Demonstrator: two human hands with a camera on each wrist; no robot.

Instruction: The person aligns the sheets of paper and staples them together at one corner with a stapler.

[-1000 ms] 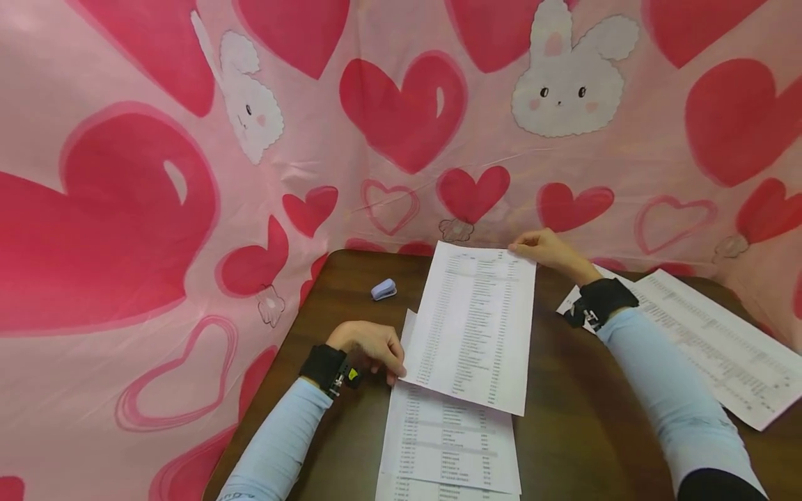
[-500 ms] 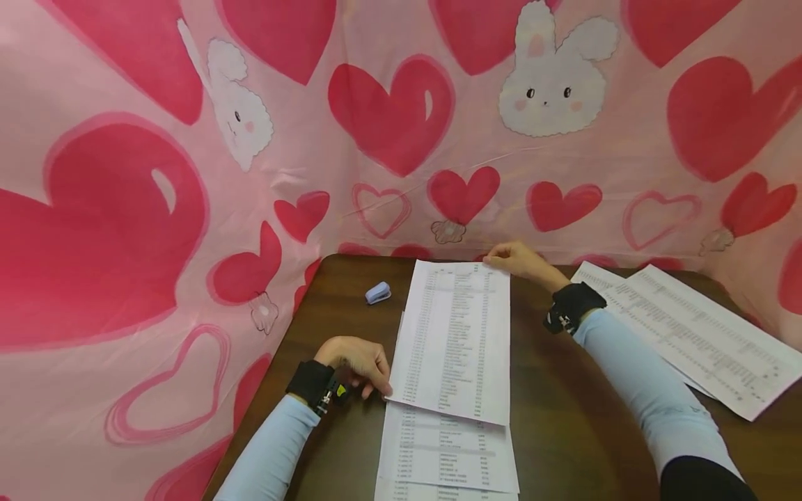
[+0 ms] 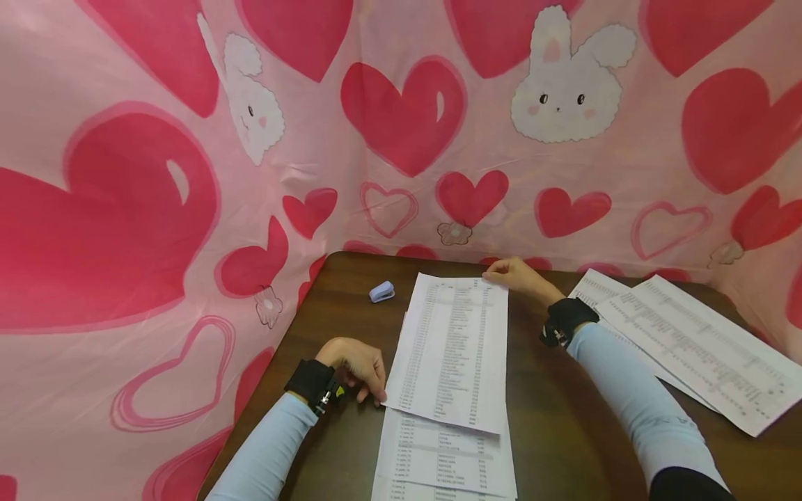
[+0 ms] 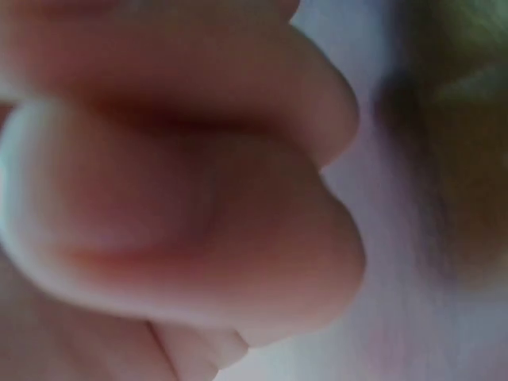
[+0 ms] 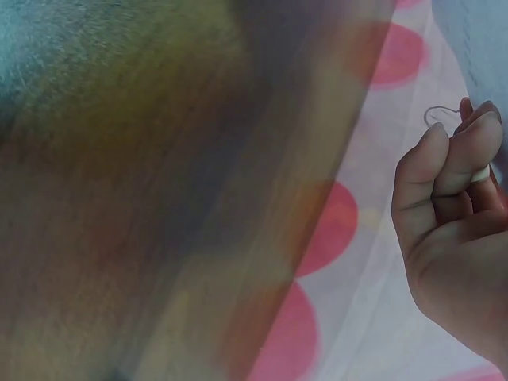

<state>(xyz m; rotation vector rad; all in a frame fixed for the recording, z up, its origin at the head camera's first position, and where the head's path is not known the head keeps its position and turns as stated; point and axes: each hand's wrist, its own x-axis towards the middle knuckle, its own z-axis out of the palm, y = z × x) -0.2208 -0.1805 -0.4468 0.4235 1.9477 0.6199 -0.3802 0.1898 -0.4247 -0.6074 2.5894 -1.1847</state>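
Note:
A printed sheet of paper (image 3: 447, 348) is held at two opposite corners over other printed sheets (image 3: 451, 459). My left hand (image 3: 357, 365) pinches its lower left corner; in the left wrist view the curled fingers (image 4: 238, 230) fill much of the picture, blurred. At the upper right corner, my right hand (image 3: 516, 273) pinches the paper between thumb and fingers. The right wrist view shows that hand (image 5: 452, 214) with its fingers curled in and the pale paper (image 5: 472, 40) at the picture's edge. The top sheet covers most of those beneath it.
A small light-purple stapler (image 3: 381, 291) lies on the dark wooden table (image 3: 338, 306), left of the papers. More printed sheets (image 3: 702, 348) overlap at the right, partly behind the right forearm. A pink curtain with hearts (image 3: 401, 118) rises behind the table.
The held sheet has come down and nearer to me over the sheets below, with both hands moving along with it. Its lower edge covers more of them now.

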